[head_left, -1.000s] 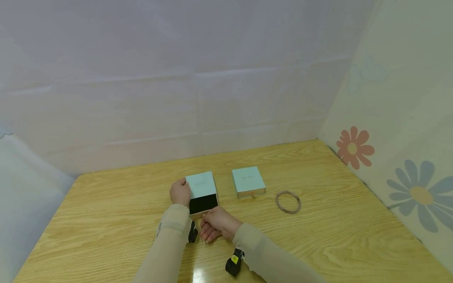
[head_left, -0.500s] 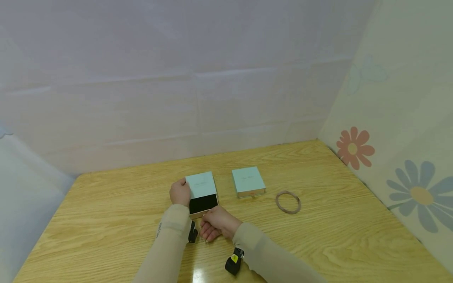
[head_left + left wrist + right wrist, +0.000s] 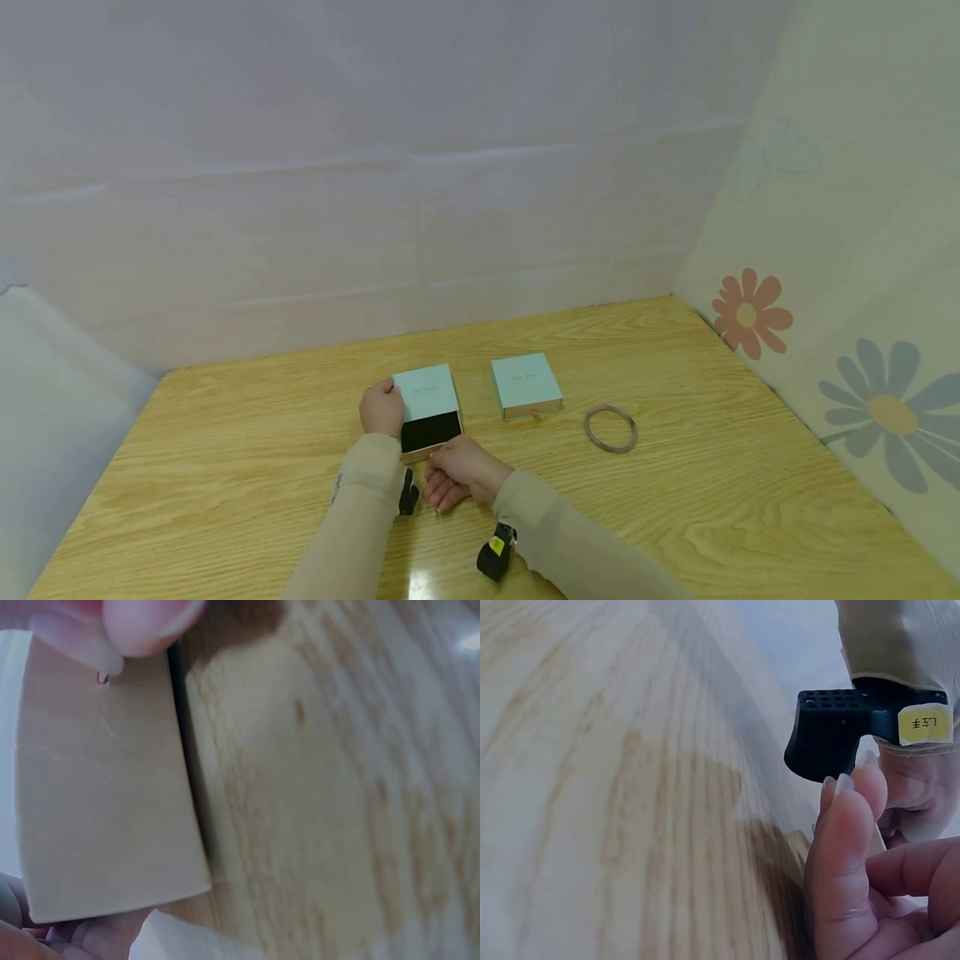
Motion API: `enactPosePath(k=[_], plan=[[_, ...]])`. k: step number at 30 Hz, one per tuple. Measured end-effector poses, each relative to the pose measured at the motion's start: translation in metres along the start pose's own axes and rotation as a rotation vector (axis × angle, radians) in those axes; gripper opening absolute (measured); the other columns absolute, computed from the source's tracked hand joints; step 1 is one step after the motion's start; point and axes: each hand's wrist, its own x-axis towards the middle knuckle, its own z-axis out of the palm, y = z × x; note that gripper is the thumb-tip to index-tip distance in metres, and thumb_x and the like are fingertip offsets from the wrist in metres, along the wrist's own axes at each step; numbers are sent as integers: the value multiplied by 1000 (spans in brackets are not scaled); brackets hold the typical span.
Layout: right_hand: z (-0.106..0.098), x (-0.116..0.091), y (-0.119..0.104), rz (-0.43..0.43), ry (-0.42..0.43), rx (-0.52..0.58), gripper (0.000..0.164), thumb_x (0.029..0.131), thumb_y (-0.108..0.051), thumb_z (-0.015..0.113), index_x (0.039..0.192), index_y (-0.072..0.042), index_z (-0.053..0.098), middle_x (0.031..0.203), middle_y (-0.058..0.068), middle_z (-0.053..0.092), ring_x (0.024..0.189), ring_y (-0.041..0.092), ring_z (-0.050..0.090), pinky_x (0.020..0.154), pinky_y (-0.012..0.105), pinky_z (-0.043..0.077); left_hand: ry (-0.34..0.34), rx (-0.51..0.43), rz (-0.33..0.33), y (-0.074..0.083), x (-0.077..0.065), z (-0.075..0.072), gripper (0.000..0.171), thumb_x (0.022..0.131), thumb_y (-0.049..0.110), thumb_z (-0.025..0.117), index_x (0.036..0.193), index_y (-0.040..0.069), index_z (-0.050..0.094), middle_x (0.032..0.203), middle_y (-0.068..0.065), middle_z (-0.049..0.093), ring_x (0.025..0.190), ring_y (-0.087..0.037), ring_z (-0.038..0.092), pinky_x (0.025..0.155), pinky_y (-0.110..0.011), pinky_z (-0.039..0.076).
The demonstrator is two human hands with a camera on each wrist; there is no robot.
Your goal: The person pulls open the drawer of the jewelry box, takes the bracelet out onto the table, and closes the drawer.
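A pale blue drawer box [image 3: 426, 390] lies on the table with its drawer [image 3: 431, 432] pulled part way out toward me, showing a black inside. My left hand [image 3: 382, 408] grips the box's sleeve at its left side. At the drawer's front, my right hand [image 3: 463, 473] pinches the small pull tab with thumb and finger; the other fingers are loosely curled. The left wrist view shows the plain drawer front [image 3: 105, 795], with right fingertips [image 3: 150, 622] over the tab's slit and hiding most of the tab.
Right of this box sits a second pale blue drawer box [image 3: 527, 382], pushed in, its short tab [image 3: 536, 417] facing me. Farther right lies a brownish-pink bangle [image 3: 587, 432]. The wooden table [image 3: 712, 500] meets a pale cloth backdrop [image 3: 300, 250] behind and a flowered one at right.
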Motion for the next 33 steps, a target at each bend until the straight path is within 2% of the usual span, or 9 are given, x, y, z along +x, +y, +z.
enactPosePath(k=[2, 9, 33], plan=[[0, 0, 0, 1, -1, -3, 28, 99, -5, 45, 84, 9, 64, 58, 7, 61, 44, 10, 55, 42, 23, 49, -33, -18, -18, 6, -5, -3, 36, 101, 3, 45, 135, -5, 53, 137, -25, 50, 129, -42, 44, 103, -51, 41], [-1, 0, -2, 5, 2, -4, 28, 99, -5, 45, 83, 9, 64, 57, 7, 60, 43, 10, 54, 41, 22, 48, -31, -6, -15, 12, -13, -5, 36, 102, 3, 44, 136, -6, 52, 138, -26, 48, 129, -42, 43, 103, -50, 41], [-1, 4, -4, 5, -3, 19, 28, 99, -4, 45, 81, 7, 64, 56, 7, 58, 43, 9, 54, 40, 21, 48, -37, -3, 5, 8, -9, -5, 36, 101, 1, 43, 134, -8, 53, 137, -26, 49, 129, -43, 43, 104, -51, 39]])
